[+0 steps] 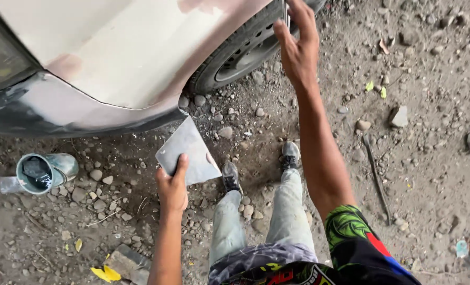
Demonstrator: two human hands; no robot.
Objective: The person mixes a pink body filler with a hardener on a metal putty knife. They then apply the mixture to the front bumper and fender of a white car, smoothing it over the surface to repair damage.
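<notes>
Two bare hands at work beside a car body panel (pixel 124 58), pale and sanded, with patches of pinkish filler and a dark lower edge. Panel takes up the upper left of view; everything else is placed from it. Front tyre (pixel 240 53) sits at the panel's right end, on stony dirt ground (pixel 425 174). Person's legs in grey trousers stand below the panel, feet in dark shoes on the gravel. Right hand (pixel 297 45) is raised at the tyre's right edge, fingers closed narrow round a thin metal blade (pixel 285 13); blade mostly cut off by the frame. Left hand (pixel 172 187) is just below the panel's lower edge, grip pinched on a flat grey mixing board (pixel 187 153), thumb on top. Open metal can (pixel 44 171) lies tipped under the panel's left end.
</notes>
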